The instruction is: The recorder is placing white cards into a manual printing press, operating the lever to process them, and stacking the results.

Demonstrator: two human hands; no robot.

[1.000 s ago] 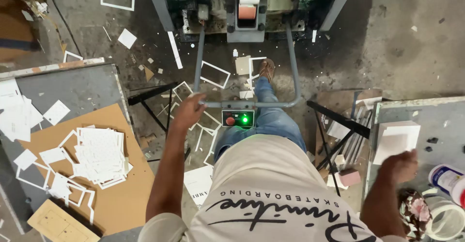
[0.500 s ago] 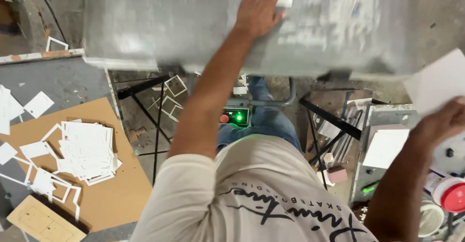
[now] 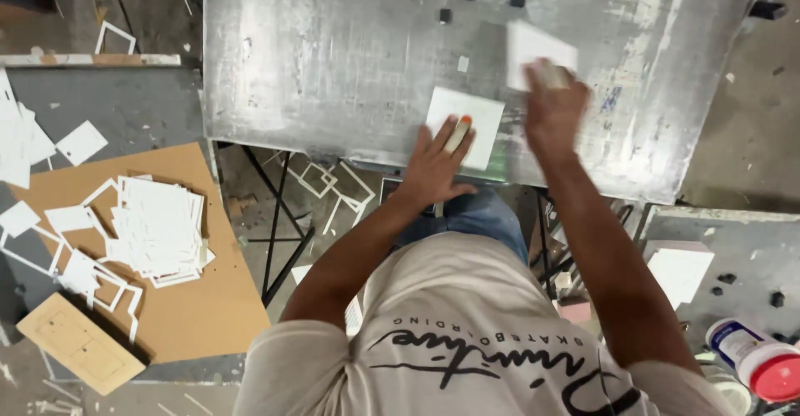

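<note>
The left hand lies flat, fingers spread, on a white card near the front edge of the metal surface. The right hand pinches a second white card, blurred, just above that surface.

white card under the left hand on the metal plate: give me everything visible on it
The white card is a plain, blank, roughly square sheet, thin and matte like paperboard. It lies flat, slightly turned, near the front edge of the scuffed grey metal plate. The left hand presses its fingers on the card's lower left part. The right hand holds a second, blurred white card just beyond it, apart.
</note>
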